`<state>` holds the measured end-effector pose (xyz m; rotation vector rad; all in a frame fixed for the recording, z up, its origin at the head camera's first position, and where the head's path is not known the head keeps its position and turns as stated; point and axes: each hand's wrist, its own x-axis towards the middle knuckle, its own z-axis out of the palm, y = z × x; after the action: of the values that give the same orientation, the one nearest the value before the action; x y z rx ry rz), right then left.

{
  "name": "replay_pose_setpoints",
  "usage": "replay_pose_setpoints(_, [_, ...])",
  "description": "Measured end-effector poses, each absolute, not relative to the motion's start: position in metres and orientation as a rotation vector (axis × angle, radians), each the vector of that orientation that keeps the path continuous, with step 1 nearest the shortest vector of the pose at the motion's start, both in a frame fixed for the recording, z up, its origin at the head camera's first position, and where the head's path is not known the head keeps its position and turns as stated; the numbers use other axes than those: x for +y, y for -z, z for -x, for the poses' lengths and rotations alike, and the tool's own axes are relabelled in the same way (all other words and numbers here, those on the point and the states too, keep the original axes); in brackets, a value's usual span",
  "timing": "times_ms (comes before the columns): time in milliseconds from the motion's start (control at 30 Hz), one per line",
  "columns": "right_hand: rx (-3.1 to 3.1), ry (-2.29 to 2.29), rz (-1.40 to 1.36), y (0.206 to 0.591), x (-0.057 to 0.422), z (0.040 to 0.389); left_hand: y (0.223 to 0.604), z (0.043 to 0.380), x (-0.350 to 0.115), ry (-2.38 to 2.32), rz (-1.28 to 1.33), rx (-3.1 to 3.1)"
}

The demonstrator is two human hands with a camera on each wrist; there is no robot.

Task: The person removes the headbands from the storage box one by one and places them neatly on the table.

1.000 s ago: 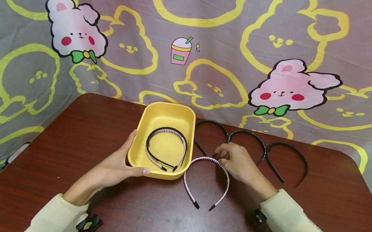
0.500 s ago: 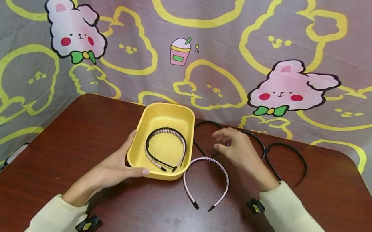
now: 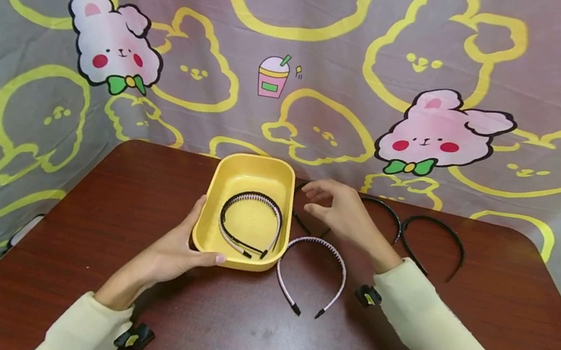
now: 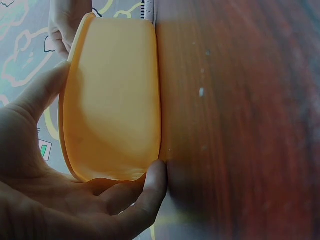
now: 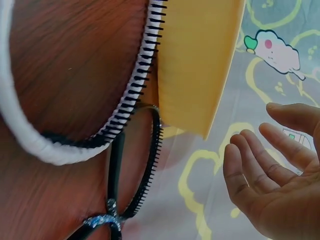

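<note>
The left hand (image 3: pixel 171 254), at 7 o'clock from the yellow box (image 3: pixel 248 183), is clamped on that box, thumb on the rim and fingers round the outer wall; at 4 o'clock, just beside the box on the brown table (image 3: pixel 234 327), lies a pale toothed headband (image 3: pixel 316 240), its tips toward 6; inside the box lie two overlapping headbands (image 3: pixel 255 195), one black, one pale; at 3 o'clock the right hand (image 3: pixel 344 214) hangs above the left black headband (image 3: pixel 302 222), fingers loosely bent, thumb apart, holding nothing; the middle black headband (image 3: pixel 390 209) and right black headband (image 3: pixel 450 231) lie farther out, also toward 3; at 12 hangs a patterned curtain (image 3: pixel 326 60)
</note>
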<state>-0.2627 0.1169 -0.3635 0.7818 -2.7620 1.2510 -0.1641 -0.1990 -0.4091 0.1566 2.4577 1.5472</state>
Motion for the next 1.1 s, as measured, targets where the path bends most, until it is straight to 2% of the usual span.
replay_pose_setpoints(1100, [-2.699,-1.469,-1.051,0.374,0.054,0.296,0.409,0.165,-0.199,-1.569,-0.161,2.428])
